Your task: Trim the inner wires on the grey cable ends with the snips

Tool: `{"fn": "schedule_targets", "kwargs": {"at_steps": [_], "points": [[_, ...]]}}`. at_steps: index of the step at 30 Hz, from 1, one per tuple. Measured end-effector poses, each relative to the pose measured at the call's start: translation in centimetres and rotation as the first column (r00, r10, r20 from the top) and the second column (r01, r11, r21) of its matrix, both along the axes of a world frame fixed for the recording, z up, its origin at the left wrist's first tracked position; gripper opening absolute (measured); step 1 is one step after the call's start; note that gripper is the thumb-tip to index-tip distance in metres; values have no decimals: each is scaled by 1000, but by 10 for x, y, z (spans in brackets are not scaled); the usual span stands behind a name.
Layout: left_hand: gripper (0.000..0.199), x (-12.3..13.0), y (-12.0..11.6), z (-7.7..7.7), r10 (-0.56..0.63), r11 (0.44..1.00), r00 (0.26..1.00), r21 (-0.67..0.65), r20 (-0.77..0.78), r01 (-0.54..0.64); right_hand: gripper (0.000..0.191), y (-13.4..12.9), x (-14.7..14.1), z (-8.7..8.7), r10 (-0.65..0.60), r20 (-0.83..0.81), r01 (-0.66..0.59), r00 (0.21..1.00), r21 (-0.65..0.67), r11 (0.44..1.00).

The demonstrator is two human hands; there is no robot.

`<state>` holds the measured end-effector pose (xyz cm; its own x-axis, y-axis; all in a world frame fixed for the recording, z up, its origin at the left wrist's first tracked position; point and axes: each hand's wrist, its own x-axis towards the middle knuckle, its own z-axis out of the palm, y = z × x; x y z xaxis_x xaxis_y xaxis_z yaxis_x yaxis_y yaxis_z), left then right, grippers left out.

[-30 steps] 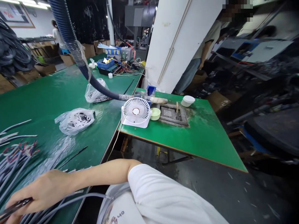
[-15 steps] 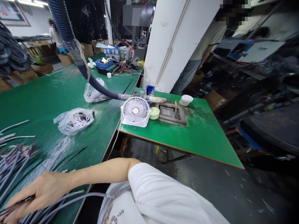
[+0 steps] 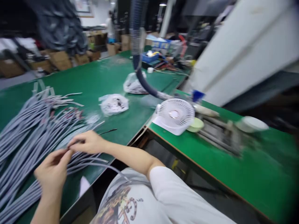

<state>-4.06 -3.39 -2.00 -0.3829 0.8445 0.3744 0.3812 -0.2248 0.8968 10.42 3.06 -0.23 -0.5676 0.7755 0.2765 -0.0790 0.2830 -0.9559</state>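
Observation:
My left hand [image 3: 52, 168] is closed in a pinch, its fingertips meeting those of my right hand [image 3: 90, 143] over the grey cables. What the left fingers pinch is too small and blurred to name. My right hand is wrapped round a slim dark tool [image 3: 80, 142], mostly hidden by the fingers. Beneath and beside both hands lie bundles of grey cables [image 3: 35, 146], with stripped ends showing thin coloured wires [image 3: 77, 113]. One grey cable [image 3: 112, 168] bends over the table edge towards my shirt.
Two clear plastic bags [image 3: 114, 104] [image 3: 134, 84] of small parts sit on the green table [image 3: 93, 82]. A white fan [image 3: 175, 115] stands on the side table [image 3: 233, 183], near a pale green round container [image 3: 196, 124] and a white bowl [image 3: 253, 123]. A ribbed hose [image 3: 135, 40] hangs down behind.
The view has swung left, bringing my left hand and more cables into sight. My right hand, still holding the dark tool, is now against my left fingertips.

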Motion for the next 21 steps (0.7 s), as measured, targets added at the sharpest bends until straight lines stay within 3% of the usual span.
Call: {"fn": "schedule_targets", "kwargs": {"at_steps": [1, 5, 10, 21], "points": [[20, -2, 2, -5, 35, 999, 997, -42, 76, -32, 4, 1, -2, -2, -17, -30, 16, 999, -37, 999], [19, -6, 9, -8, -17, 998, 957, -56, 291, 35, 6, 6, -11, -8, -28, -104, 11, 994, -159, 987], [21, -7, 8, -5, -120, 985, 888, -59, 444, 162, 8, 4, -13, -7, -40, -123, 22, 992, -150, 988], [18, -14, 7, -7, -326, 937, 851, 21, 411, 349, 11, 5, -11, -5, -42, 40, 41, 998, 27, 999]]}}
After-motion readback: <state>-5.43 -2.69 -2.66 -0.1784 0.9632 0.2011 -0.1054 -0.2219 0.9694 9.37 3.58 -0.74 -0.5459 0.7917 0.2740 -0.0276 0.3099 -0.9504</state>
